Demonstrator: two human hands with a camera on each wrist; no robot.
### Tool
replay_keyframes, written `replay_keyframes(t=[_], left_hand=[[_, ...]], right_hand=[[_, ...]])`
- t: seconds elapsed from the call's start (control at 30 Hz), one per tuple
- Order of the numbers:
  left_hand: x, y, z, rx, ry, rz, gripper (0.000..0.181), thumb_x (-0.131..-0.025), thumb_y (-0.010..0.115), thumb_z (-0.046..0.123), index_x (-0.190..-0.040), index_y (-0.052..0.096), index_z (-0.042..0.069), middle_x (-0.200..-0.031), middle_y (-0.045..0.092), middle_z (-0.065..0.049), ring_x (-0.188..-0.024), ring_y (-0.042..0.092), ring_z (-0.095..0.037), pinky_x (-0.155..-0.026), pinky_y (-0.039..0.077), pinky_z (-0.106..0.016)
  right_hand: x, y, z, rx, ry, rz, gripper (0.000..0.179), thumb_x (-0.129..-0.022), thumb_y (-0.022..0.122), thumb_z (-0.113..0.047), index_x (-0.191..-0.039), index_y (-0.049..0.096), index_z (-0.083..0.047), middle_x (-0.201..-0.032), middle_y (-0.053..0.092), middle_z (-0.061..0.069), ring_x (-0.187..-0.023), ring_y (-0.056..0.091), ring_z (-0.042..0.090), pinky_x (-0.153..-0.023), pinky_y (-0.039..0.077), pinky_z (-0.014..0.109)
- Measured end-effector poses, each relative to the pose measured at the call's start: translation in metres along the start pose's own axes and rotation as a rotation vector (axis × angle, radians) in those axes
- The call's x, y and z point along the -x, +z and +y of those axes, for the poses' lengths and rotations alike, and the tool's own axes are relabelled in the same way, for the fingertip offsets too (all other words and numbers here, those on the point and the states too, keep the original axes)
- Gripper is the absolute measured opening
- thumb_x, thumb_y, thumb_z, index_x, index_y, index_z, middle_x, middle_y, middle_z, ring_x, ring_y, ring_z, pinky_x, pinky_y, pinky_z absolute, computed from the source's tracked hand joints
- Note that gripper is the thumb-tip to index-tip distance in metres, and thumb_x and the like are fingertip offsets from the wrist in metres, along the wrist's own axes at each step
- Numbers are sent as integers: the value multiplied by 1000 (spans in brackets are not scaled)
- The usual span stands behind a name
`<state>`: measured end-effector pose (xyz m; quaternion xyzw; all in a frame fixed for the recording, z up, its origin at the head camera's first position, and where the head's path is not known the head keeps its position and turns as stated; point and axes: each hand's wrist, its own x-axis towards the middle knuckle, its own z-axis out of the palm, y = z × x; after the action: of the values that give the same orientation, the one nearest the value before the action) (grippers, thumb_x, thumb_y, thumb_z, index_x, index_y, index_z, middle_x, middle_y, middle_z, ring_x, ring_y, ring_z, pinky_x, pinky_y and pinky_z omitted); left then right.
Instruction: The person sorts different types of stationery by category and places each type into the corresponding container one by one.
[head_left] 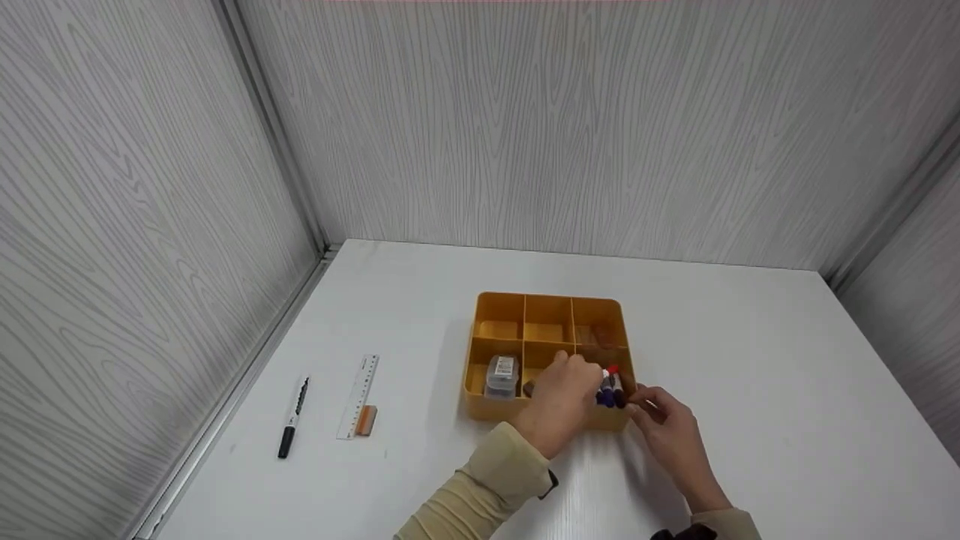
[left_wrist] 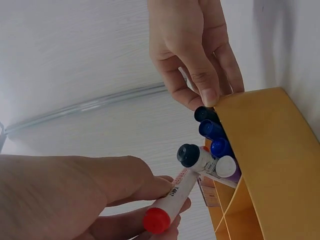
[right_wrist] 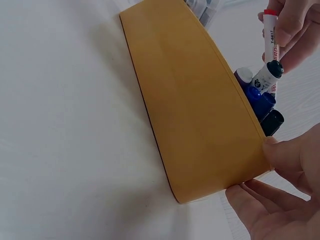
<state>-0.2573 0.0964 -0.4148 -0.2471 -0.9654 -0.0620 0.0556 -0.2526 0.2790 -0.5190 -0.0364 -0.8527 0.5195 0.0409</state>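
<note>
My left hand (head_left: 559,405) is over the front of a yellow compartment box (head_left: 523,369). Between its thumb and fingers it pinches a white marker (left_wrist: 175,197) with a red end, tilted over the compartment. In the front-right compartment several markers stand bunched together, among them a dark-capped white marker (left_wrist: 196,158), a blue-capped marker (left_wrist: 212,129) and a white-capped marker (right_wrist: 243,75). With thumb and fingers, my right hand (head_left: 670,431) grips the box's front-right corner, thumb at the rim.
A small clear plastic case (head_left: 502,376) sits in the front-left compartment. On the white table left of the box lie a black-capped pen (head_left: 292,424), a clear ruler (head_left: 358,394) and a small orange-and-brown block (head_left: 366,421). Grey wood-patterned panels (head_left: 555,127) stand around the table.
</note>
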Motion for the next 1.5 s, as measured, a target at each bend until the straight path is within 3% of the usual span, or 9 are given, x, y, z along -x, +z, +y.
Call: replay_keyframes(t=[0.17, 0.37, 0.53, 0.8, 0.9, 1.03, 1.17, 1.33, 1.5], left_hand=[[-4, 4, 10, -33, 1, 3, 12, -87, 76, 14, -98, 78, 19, -92, 73, 2, -86, 58, -15, -78, 51, -21], [-6, 12, 20, -126, 74, 62, 18, -83, 79, 18, -99, 78, 26, -91, 71, 7, -84, 55, -12, -82, 46, -20], [-4, 19, 22, -33, 91, 82, 18, -84, 79, 17, -101, 77, 24, -92, 69, 6, -86, 53, -11, -78, 45, -17], [-1, 24, 17, -63, 99, 70, 23, -86, 76, 28, -109, 74, 26, -104, 70, 9, -87, 52, -10, -81, 45, -18], [1, 27, 14, -55, 125, 131, 21, -89, 74, 26, -110, 74, 25, -105, 70, 8, -88, 54, -11, -80, 47, -20], [6, 31, 8, -10, 183, 257, 15, -93, 69, 23, -107, 75, 22, -104, 70, 5, -87, 58, -13, -77, 49, -22], [14, 29, 1, 67, 207, 300, 17, -95, 66, 20, -111, 73, 20, -109, 70, 3, -90, 59, -13, -79, 50, -22], [28, 23, -16, 170, 194, 321, 22, -91, 69, 13, -112, 72, 18, -111, 69, 2, -95, 61, -14, -86, 52, -23], [43, 15, -40, 240, 147, 422, 17, -89, 70, 10, -105, 73, 17, -106, 70, 3, -93, 62, -13, -83, 52, -21]], right_hand=[[-1, 0, 0, 15, 12, -5, 12, -96, 63, -9, -108, 61, -7, -145, 53, 18, -134, 52, 34, -100, 49, 39], [-3, 1, 2, 29, 5, 13, 12, -96, 62, -5, -107, 62, -5, -143, 55, 18, -134, 52, 34, -101, 49, 37], [-3, 1, 3, 20, -13, 21, 13, -95, 64, -6, -108, 63, -4, -140, 58, 16, -134, 53, 30, -101, 49, 33], [-4, 0, 3, 32, -22, 21, 14, -96, 63, -6, -109, 64, -5, -139, 59, 17, -131, 56, 31, -99, 50, 34], [-3, 1, 3, 21, -24, 26, 13, -95, 64, -6, -108, 63, -4, -138, 60, 17, -131, 56, 31, -101, 50, 34], [-2, 1, 3, 7, -48, 39, 12, -94, 65, -5, -106, 63, -2, -136, 61, 18, -128, 58, 31, -101, 50, 33], [-1, 2, 3, 18, -42, 37, 11, -95, 64, -6, -106, 63, -3, -136, 61, 18, -128, 58, 32, -100, 50, 34], [0, 1, 0, 35, -5, 19, 11, -97, 61, -6, -108, 62, -5, -141, 57, 18, -131, 55, 34, -99, 50, 37], [0, -1, -2, 56, 44, -15, 13, -98, 59, -8, -112, 60, -6, -147, 51, 20, -135, 49, 38, -101, 48, 39]])
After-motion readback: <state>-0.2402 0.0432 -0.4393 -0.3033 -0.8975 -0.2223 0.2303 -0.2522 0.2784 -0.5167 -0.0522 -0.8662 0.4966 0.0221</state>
